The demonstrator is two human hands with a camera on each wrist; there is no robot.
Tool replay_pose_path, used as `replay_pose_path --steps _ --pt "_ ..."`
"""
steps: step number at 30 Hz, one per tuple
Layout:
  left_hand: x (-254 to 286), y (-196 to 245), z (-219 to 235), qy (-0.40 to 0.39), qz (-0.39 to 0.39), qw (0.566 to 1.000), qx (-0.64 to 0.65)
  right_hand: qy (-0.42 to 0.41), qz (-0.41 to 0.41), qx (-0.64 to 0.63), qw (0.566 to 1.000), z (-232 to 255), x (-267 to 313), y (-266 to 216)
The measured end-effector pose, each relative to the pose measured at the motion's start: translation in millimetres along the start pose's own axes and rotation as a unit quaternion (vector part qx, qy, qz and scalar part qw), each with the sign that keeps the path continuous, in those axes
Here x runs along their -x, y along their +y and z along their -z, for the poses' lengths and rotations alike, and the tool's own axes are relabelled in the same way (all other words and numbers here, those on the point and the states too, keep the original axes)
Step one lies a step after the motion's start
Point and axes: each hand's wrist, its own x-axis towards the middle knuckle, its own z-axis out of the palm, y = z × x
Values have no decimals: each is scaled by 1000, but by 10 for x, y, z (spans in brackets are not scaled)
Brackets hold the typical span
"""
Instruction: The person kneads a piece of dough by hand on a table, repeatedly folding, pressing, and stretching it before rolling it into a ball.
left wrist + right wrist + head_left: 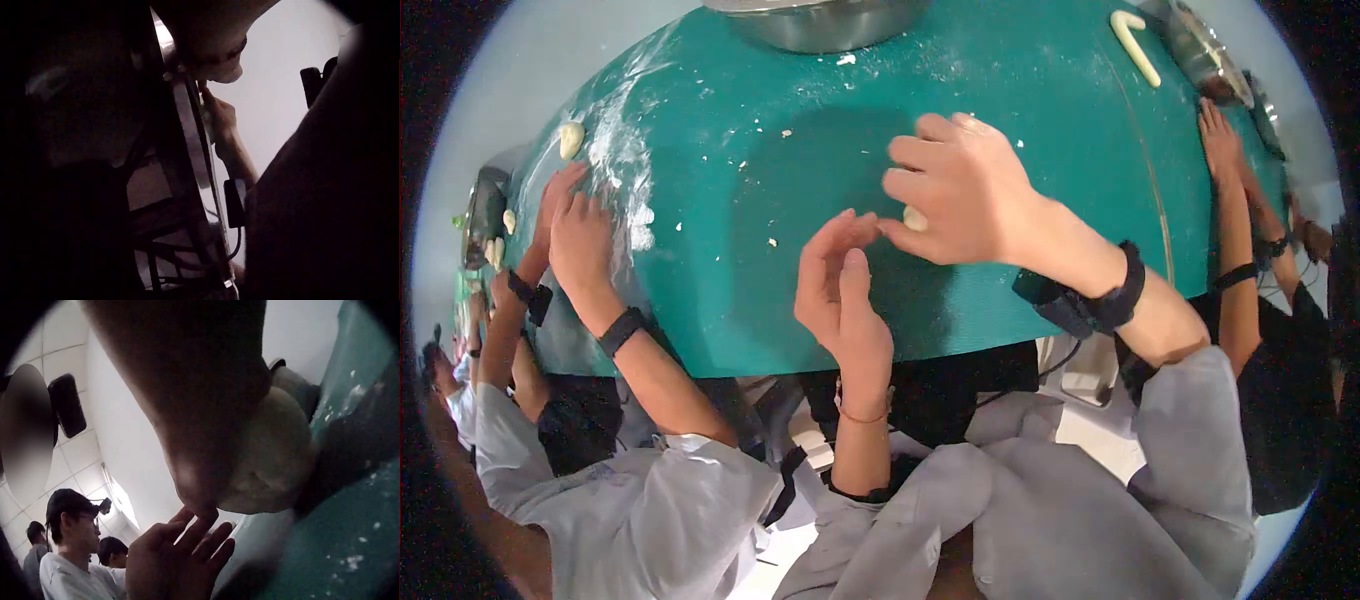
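Dough lump (914, 218) within curled fingers of the right hand (968, 190), left hand (842, 318) just beside it, fingers loosely bent

Green-topped table (1050, 175), plain pale wall (128, 440), light ceiling (65, 328) of gridded panels
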Motion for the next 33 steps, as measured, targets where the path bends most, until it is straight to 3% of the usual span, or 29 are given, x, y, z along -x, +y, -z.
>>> replay_pose_path --steps 5,10,13,14,16,19,21,22,23,25,28,31,33 --pt "-5 -82 -43 51 -39 998 4 -83 -109 -129 982 -267 -577 342" --pt "-25 -57 -81 13 24 1000 7 69 -243 -192 948 -692 -904 844" --pt "-69 30 -31 -21 27 999 -33 236 -356 -218 877 -812 -908 924" --pt "-82 80 -24 -39 22 999 -23 307 -358 -249 846 -866 -859 974" --pt "-132 286 12 -70 -16 997 -12 371 -405 -405 731 -818 -687 977" --pt "-325 871 25 -185 -153 966 -97 381 -511 -646 420 -691 -479 812" --pt "-553 996 -150 -217 -129 950 -186 352 -470 -679 441 -803 -381 624" --pt "-749 850 -262 -210 -218 920 -248 338 -451 -694 448 -908 -333 546" --pt "-963 621 -368 -204 -306 878 -307 319 -416 -669 527 -926 -298 453" --pt "-1282 189 -500 -188 -370 827 -379 287 -337 -613 655 -756 -210 221" --pt "-1281 134 -584 -326 -77 881 -333 267 -301 -632 662 -774 -74 535" --pt "-967 366 -557 -360 -78 855 -364 247 -305 -695 603 -702 49 703" --pt "-926 196 -440 -366 -127 867 -313 246 -320 -684 607 -720 37 759"
